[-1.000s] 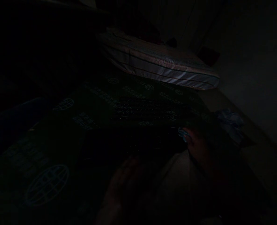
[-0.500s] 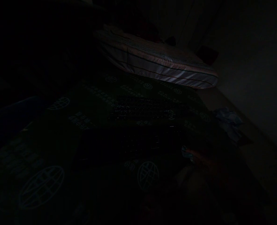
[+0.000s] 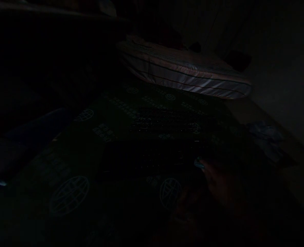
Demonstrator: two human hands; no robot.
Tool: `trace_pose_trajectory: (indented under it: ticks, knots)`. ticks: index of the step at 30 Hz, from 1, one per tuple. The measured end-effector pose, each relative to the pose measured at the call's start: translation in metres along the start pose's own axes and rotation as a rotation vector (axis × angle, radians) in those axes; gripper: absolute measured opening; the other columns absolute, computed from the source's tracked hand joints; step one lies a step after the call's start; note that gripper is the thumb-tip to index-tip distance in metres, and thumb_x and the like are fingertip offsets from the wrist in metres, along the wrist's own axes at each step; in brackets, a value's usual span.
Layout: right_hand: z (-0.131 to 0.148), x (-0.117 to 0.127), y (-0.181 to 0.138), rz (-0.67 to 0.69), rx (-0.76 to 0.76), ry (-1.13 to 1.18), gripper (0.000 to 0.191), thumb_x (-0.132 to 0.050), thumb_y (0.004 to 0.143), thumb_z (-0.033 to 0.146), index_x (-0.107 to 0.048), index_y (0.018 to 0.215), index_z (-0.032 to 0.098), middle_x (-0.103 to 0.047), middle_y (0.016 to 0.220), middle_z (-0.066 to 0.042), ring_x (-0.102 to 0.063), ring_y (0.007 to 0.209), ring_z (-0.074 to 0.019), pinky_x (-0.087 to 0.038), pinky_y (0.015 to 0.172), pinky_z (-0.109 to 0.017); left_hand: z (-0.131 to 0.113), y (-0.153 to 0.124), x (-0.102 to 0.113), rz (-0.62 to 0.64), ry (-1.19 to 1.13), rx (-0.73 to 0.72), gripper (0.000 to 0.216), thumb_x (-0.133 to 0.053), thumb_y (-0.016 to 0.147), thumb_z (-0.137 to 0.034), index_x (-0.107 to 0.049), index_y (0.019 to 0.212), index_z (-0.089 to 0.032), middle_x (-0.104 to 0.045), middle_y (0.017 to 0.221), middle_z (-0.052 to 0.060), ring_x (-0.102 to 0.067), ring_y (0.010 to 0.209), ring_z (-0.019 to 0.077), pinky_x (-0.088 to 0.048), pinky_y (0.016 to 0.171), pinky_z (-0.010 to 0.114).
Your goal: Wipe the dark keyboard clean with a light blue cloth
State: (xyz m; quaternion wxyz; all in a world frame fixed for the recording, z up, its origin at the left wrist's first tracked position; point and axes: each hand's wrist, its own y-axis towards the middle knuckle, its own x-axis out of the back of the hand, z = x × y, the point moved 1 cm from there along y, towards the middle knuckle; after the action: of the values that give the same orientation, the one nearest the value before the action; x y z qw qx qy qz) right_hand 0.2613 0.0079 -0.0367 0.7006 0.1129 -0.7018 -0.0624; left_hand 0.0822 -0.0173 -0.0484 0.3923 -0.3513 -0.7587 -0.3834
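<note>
The scene is very dark. My right hand (image 3: 217, 183) reaches in from the lower right, its fingers closed on a small pale-blue piece (image 3: 198, 164) that looks like cloth. The piece is at the right end of a flat black keyboard-like thing (image 3: 152, 157). That thing lies on a dark green mat (image 3: 90, 144) printed with pale globe marks. I cannot pick out my left hand. A dim reddish shape (image 3: 185, 207) low in the picture is too dark to name.
A striped, shiny cushion or thin mattress (image 3: 185, 73) lies across the back. A crumpled pale cloth (image 3: 266, 135) rests on the floor at the right. A dark bluish shape (image 3: 38, 125) lies along the mat's left side.
My left hand, dimly seen low in the middle one second ago, is gone from sight. My right hand with the pale-blue piece has dropped lower along the black thing's right end. The view shifted slightly.
</note>
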Motion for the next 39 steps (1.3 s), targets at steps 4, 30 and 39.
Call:
trace_pose_trajectory:
  ticks: [4,30,39]
  knots:
    - [-0.03,-0.012,-0.001,0.051,-0.159,-0.129,0.038,-0.043,0.085,0.016,-0.063,0.118,0.014,-0.069,0.095,-0.015,-0.065,0.078,-0.0263,-0.05,0.064,-0.037,0.031,-0.034,0.026,-0.092,0.102,0.171,0.037,-0.049,0.09,-0.047,-0.056,0.124,-0.035,-0.051,0.139,0.004,-0.045,0.129,0.025,-0.042,0.105,0.045]
    - [0.093,-0.012,0.059,-0.106,0.034,0.002,0.03,-0.047,0.086,0.009,-0.059,0.113,0.009,-0.066,0.098,-0.016,-0.059,0.093,-0.0289,-0.045,0.081,-0.042,0.131,-0.181,0.109,-0.219,0.437,0.705,0.051,-0.034,0.093,-0.049,-0.058,0.125,-0.016,-0.064,0.125,0.013,-0.055,0.123,0.0285,-0.05,0.098,0.044]
    - [0.175,-0.001,0.034,-0.176,0.469,0.271,0.038,-0.041,0.083,0.004,-0.06,0.112,0.02,-0.065,0.114,-0.008,-0.054,0.108,-0.0234,-0.044,0.091,-0.036,0.131,-0.18,0.103,-0.252,0.473,0.713,0.054,-0.028,0.095,-0.048,-0.059,0.125,-0.016,-0.064,0.124,0.014,-0.056,0.12,0.0283,-0.051,0.095,0.044]
